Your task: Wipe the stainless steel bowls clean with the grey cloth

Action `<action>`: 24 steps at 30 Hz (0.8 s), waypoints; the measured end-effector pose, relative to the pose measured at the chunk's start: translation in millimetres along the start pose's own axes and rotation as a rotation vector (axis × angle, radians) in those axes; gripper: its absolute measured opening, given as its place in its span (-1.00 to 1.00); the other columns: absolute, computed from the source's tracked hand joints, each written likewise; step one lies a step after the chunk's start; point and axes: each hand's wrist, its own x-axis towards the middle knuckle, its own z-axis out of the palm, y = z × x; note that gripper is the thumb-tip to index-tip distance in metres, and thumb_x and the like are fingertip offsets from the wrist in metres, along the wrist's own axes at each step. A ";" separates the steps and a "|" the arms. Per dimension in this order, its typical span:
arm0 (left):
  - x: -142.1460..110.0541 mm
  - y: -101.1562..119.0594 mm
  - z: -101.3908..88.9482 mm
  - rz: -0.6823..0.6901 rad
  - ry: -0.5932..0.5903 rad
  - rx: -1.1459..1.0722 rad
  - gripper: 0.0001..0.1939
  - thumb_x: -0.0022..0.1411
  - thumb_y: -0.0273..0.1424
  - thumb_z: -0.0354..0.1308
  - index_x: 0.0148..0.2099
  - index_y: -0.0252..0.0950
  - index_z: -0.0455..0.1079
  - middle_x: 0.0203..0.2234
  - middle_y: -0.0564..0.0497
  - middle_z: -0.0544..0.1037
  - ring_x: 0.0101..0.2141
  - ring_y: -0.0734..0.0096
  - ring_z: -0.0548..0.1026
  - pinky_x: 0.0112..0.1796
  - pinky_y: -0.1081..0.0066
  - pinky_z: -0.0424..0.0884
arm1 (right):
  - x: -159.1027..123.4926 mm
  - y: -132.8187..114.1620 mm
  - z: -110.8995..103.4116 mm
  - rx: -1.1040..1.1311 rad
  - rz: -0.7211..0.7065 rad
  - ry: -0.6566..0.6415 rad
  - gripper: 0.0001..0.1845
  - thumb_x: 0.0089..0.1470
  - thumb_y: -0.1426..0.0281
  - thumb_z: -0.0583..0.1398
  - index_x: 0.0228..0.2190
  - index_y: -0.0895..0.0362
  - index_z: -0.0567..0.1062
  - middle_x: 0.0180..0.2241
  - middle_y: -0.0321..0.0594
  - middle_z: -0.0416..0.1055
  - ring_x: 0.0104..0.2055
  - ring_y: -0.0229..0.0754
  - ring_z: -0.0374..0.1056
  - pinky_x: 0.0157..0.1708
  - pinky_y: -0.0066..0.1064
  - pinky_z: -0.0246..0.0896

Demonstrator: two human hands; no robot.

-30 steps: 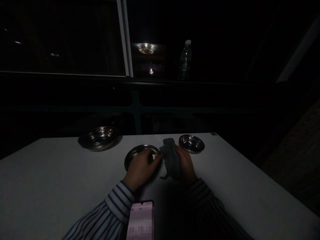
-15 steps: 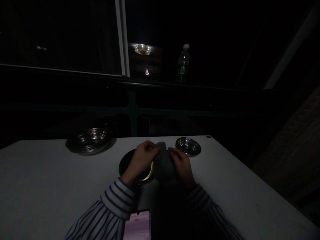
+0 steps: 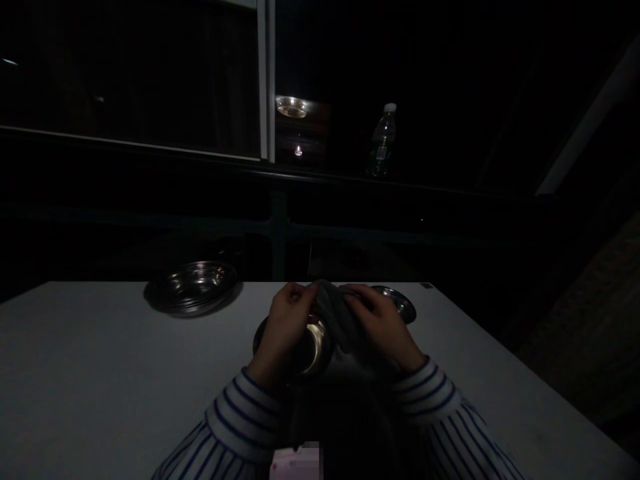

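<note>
Between my two hands hangs a dark grey cloth (image 3: 340,320), its top edge pinched from both sides. My left hand (image 3: 286,327) is closed on the cloth's left edge, above a metal bowl (image 3: 319,350) that it partly hides. My right hand (image 3: 383,325) is closed over the cloth's right part, with the fingers bent toward the left hand. Just behind the right hand, a small metal dish (image 3: 404,307) is partly covered by it. The cloth's lower end fades into dark shadow.
Stacked metal plates (image 3: 193,290) stand at the back left of the white table (image 3: 125,373). A pink-screened object (image 3: 293,463) shows at the bottom edge. Beyond the table, a plastic bottle (image 3: 383,143) stands on a ledge by the window frame (image 3: 267,80).
My right hand has come over the cloth's top, now hiding part of the small dish. The cloth is more bunched and slanted. The whole view has shifted slightly.
</note>
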 end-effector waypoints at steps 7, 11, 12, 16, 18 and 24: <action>3.9 5.9 -13.0 0.053 -0.028 0.005 -0.76 0.02 -0.24 0.14 -0.35 -0.30 0.27 -0.67 0.17 0.38 -0.65 0.54 0.34 -0.63 0.55 0.20 | 17.9 -1.4 -25.0 0.081 0.091 0.059 -0.74 -0.02 0.27 0.16 -0.29 0.11 0.52 -0.28 -0.22 0.49 -0.19 -0.13 0.37 -0.16 -0.31 0.20; 4.0 5.8 -13.3 0.109 -0.005 0.140 -0.74 0.01 -0.24 0.14 -0.31 -0.32 0.30 -0.66 0.14 0.40 -0.62 0.49 0.37 -0.60 0.52 0.22 | 16.2 -2.0 -29.4 0.095 0.110 0.036 -0.73 -0.04 0.28 0.18 -0.28 0.12 0.52 -0.26 -0.22 0.49 -0.18 -0.14 0.36 -0.15 -0.32 0.19; 4.1 5.0 -13.5 0.147 0.018 0.190 -0.74 0.01 -0.24 0.14 -0.31 -0.32 0.31 -0.63 0.12 0.41 -0.58 0.46 0.39 -0.58 0.49 0.25 | 15.6 -3.1 -30.1 0.100 0.120 0.041 -0.73 -0.04 0.28 0.18 -0.28 0.12 0.51 -0.26 -0.22 0.49 -0.19 -0.14 0.37 -0.16 -0.32 0.19; 1.4 2.9 -13.1 0.395 0.191 0.460 -0.77 0.04 -0.23 0.11 -0.33 -0.30 0.35 -0.49 0.03 0.47 -0.44 0.36 0.44 -0.41 0.39 0.29 | 14.1 -8.3 -30.7 0.111 0.136 0.075 -0.72 -0.04 0.28 0.18 -0.26 0.13 0.49 -0.31 -0.22 0.50 -0.25 -0.15 0.39 -0.23 -0.34 0.23; -2.4 3.9 -10.0 0.417 0.148 0.488 -0.76 0.06 -0.20 0.10 -0.35 -0.29 0.37 -0.48 0.02 0.49 -0.43 0.35 0.44 -0.39 0.38 0.29 | 13.3 -10.6 -29.2 0.076 0.107 0.083 -0.73 -0.03 0.29 0.17 -0.25 0.12 0.49 -0.29 -0.23 0.49 -0.25 -0.16 0.39 -0.24 -0.35 0.24; -14.0 9.3 6.1 0.109 -0.251 0.014 -0.63 0.07 -0.16 0.10 -0.22 -0.36 0.42 -0.37 -0.06 0.54 -0.34 0.35 0.48 -0.32 0.40 0.36 | 5.7 -20.6 -19.1 -0.135 -0.082 -0.082 -0.71 0.06 0.34 0.12 -0.14 0.07 0.45 -0.18 -0.23 0.46 -0.14 -0.19 0.37 -0.16 -0.37 0.23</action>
